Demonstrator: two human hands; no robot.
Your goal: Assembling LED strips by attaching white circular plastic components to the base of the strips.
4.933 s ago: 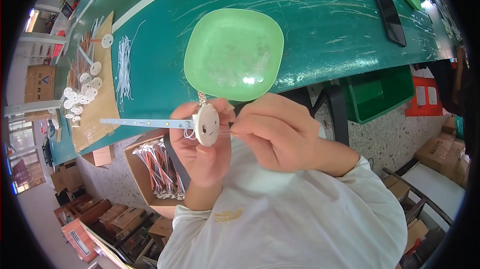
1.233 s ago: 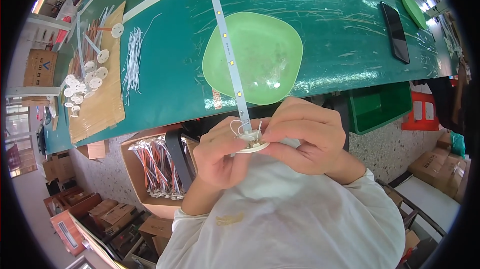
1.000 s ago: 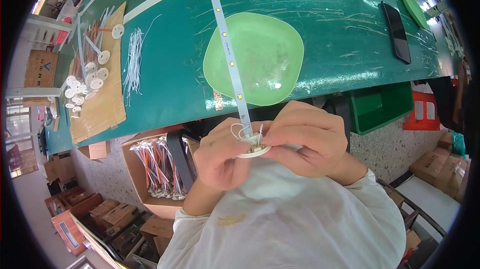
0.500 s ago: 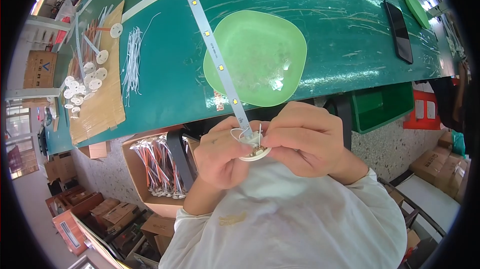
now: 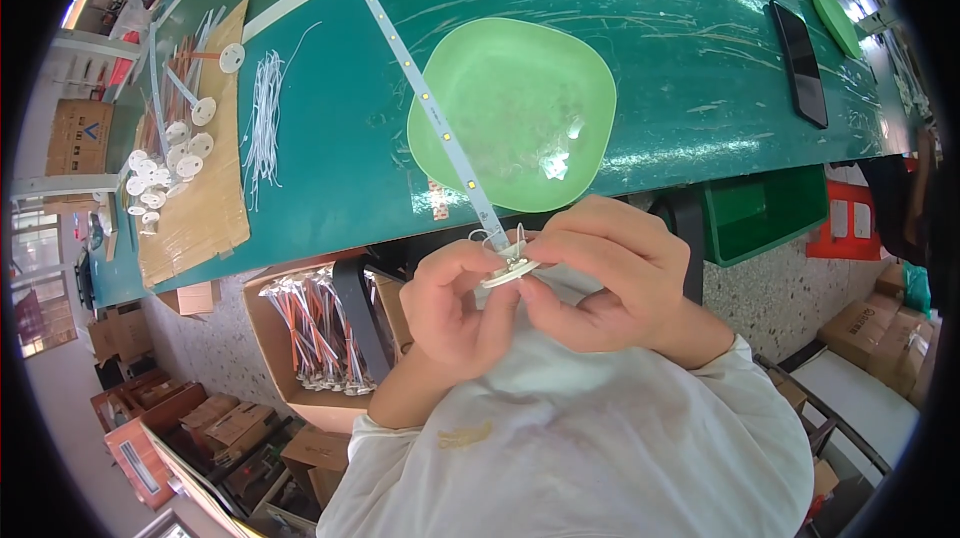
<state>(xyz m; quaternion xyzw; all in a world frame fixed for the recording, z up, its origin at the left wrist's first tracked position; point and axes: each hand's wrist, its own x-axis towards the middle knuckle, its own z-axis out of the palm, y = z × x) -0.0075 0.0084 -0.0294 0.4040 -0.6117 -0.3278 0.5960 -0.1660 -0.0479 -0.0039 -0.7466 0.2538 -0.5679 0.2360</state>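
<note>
Between my hands, close to my shirt, is a round white disc base [image 5: 507, 276] with small parts on its face. An LED strip [image 5: 447, 138] rises from it, slanting up and left over the green plate. Thin white wires [image 5: 519, 235] curl up where strip and base meet. My left hand [image 5: 452, 310] pinches the base's left edge between thumb and fingers. From the other side my right hand [image 5: 607, 276] grips its right edge, fingertips on the rim and by the wires. The fingertips partly hide the base.
On the green table lie a light green plate [image 5: 512, 118], a bundle of white wires [image 5: 264, 128] and a black phone [image 5: 798, 65]. White disc pieces [image 5: 178, 153] rest on cardboard at left; more line the far edge. A carton of strips [image 5: 315, 333] stands below, a green bin [image 5: 765, 213] at right.
The strip has tilted, so its whole length and far tip now show. The base has turned more edge-on, and my left fingers have shifted and opened out slightly around its rim.
</note>
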